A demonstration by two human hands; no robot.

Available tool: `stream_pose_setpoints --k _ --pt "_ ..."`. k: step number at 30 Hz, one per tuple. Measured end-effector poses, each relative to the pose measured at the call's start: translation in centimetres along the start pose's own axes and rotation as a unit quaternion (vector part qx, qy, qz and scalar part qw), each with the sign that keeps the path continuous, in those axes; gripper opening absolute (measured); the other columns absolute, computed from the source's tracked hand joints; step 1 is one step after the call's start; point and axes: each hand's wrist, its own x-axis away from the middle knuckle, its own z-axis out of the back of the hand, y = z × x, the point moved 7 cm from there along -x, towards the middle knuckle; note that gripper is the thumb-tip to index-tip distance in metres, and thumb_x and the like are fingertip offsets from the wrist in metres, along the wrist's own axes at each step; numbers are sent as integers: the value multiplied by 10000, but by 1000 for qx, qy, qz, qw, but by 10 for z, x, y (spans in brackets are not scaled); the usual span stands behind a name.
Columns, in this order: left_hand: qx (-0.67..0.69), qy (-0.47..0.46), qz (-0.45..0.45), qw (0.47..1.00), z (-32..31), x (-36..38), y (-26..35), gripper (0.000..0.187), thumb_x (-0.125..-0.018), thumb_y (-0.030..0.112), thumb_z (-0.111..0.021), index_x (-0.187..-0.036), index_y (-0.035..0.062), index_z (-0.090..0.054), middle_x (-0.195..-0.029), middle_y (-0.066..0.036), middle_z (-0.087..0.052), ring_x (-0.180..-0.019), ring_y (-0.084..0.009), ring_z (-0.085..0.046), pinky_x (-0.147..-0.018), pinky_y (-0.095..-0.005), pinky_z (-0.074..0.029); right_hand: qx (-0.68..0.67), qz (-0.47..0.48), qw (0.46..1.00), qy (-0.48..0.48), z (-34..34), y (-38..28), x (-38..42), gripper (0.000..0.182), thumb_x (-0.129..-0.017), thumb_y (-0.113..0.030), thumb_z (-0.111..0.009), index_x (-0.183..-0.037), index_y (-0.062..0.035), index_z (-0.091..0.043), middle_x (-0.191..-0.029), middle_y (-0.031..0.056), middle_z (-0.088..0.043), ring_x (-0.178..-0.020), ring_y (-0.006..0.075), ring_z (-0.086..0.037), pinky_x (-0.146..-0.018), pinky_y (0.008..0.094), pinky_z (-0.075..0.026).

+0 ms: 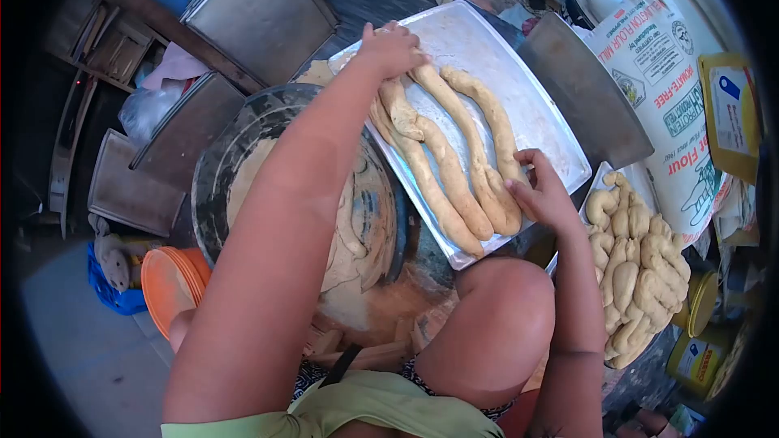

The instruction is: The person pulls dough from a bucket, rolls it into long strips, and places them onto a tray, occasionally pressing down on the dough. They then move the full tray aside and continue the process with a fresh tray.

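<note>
Long dough ropes point(456, 122) lie side by side on a metal baking tray point(552, 126), tilted across the view; some look twisted or doubled. My left hand point(393, 50) is at the far end of the tray, its fingers curled over the upper ends of the ropes. At the near right end, my right hand point(542, 188) has its thumb and fingers around the end of the rightmost rope. The dough under both palms is partly hidden.
A black basin point(213, 170) with flour and a dough strip sits left of the tray. Twisted dough pieces point(637, 276) are piled at right. Around stand a flour sack point(669, 73), an orange bucket point(166, 284), yellow containers point(702, 361) and dark metal sheets point(258, 20).
</note>
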Motion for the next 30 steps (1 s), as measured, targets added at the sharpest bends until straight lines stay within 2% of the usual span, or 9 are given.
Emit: stream_pose_setpoints --k 3,6,8,16,19,21,26,28,30 --pt "-41 -16 64 997 -13 -4 -8 438 -834 454 -482 -1110 130 -583 -1236 -83 -501 -1250 -271 -360 -1010 -583 -171 -68 -85 994 22 4 8 -11 571 -762 -250 -674 -1230 -25 -435 -993 111 -528 -812 167 -516 -757 287 -438" --pt "-16 223 -23 974 -3 13 30 297 -792 318 -568 -995 103 -591 -1186 -107 -516 -1216 -293 -396 -981 -548 -263 -88 -87 990 64 3 8 -25 599 -770 -273 -667 -1254 -13 -429 -957 98 -536 -757 143 -495 -720 275 -438" --pt "276 46 -97 955 -13 32 67 283 -774 300 -573 -974 100 -589 -1210 -121 -495 -1231 -306 -381 -1006 -543 -235 -62 -65 990 105 -1 8 -36 626 -766 -308 -660 -1283 -30 -443 -942 98 -548 -756 155 -507 -721 284 -440" --pt "92 21 -77 993 -5 93 58 362 -793 378 -579 -1024 100 -586 -1310 -117 -430 -1299 -328 -300 -1043 -554 -154 24 -48 994 99 -1 -4 -41 563 -758 -364 -630 -1225 -68 -523 -954 124 -558 -839 237 -556 -768 334 -440" --pt "278 123 -183 935 -2 117 94 442 -807 457 -556 -1071 102 -582 -1337 -112 -415 -1316 -327 -272 -1044 -567 -138 49 -52 992 103 -2 -6 -42 560 -766 -376 -621 -1221 -65 -525 -970 129 -557 -873 249 -564 -779 341 -439" --pt "174 106 -251 947 -1 133 124 509 -816 520 -524 -1098 99 -577 -1333 -108 -429 -1319 -298 -279 -1051 -553 -140 63 -44 991 109 -4 -2 -42 558 -768 -381 -618 -1220 -66 -526 -979 133 -556 -887 256 -565 -785 344 -439" --pt "123 -210 -133 961 -13 123 119 504 -843 504 -493 -1092 74 -579 -1302 -133 -456 -1309 -278 -304 -1075 -506 -131 64 -57 989 119 -3 -3 -43 572 -767 -409 -608 -1225 -77 -523 -1011 138 -548 -902 270 -565 -803 347 -439" --pt "242 43 -117 962 3 125 105 504 -857 473 -490 -1116 47 -564 -1253 -146 -494 -1261 -304 -372 -1071 -509 -135 82 -58 988 114 -5 -2 -45 576 -768 -418 -603 -1226 -79 -523 -1019 136 -547 -904 272 -569 -798 346 -442" --pt "163 189 -13 968 11 122 72 506 -863 445 -493 -1149 31 -546 -1263 -163 -485 -1263 -314 -364 -1067 -512 -135 100 -61 987 111 -2 -5 -44 581 -768 -428 -597 -1227 -81 -522 -1028 135 -545 -906 274 -573 -793 344 -446"
